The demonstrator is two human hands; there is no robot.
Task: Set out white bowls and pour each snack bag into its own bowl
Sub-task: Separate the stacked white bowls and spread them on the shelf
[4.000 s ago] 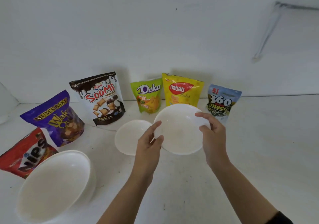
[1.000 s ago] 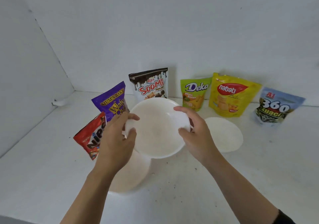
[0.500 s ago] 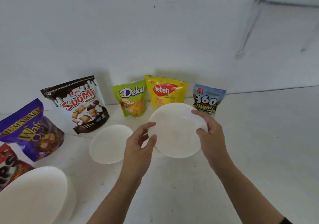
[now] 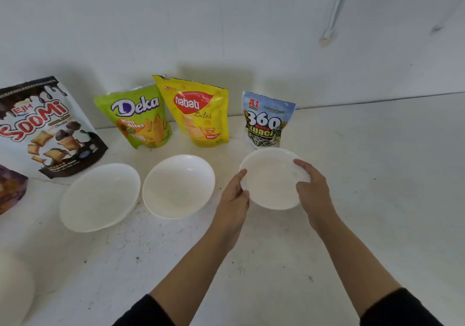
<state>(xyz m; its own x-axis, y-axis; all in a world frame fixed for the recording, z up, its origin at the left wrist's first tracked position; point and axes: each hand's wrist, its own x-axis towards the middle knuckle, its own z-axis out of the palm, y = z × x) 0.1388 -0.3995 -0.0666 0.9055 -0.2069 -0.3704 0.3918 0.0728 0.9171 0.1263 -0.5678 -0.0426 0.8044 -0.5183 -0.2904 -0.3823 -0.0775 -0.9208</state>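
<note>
**Third bowl goes down by the Kuaci bag**

Dark sleeves sit lowest in view. At the lower-left edge a white shape (image 4: 11,290) is cut off (probably spare bowls, too blurred to say).

Both hands clamp one bowl (image 4: 271,178). The left hand (image 4: 234,196) pinches the near-left rim with the thumb on top, and the right hand (image 4: 313,191) curls round the right rim. The bowl is just before the Kuaci bag (image 4: 266,122), and its far rim covers the bag's foot. I cannot tell whether it touches the counter (image 4: 377,200) or hangs just above it.

To its left two more bowls lie on the counter. The mid bowl (image 4: 176,187) is before the Nabati bag (image 4: 198,114). The left bowl (image 4: 98,200) is near the Deka bag (image 4: 141,117) and the Soomi bag (image 4: 42,127). A purple bag (image 4: 10,190) is cut by the left edge.

This looks like the setting-out step, since all three bowls look empty. The next move calls for settling this bowl flat and letting go with both hands. The Soomi and purple bags will likely need bowls of their own before any pouring.

The counter is white, scuffed and specked with dark marks close in. It runs back to a plain white wall (image 4: 226,24). A pale pipe (image 4: 337,6) slants down the wall at upper right, beside a faint dark smudge.
</note>
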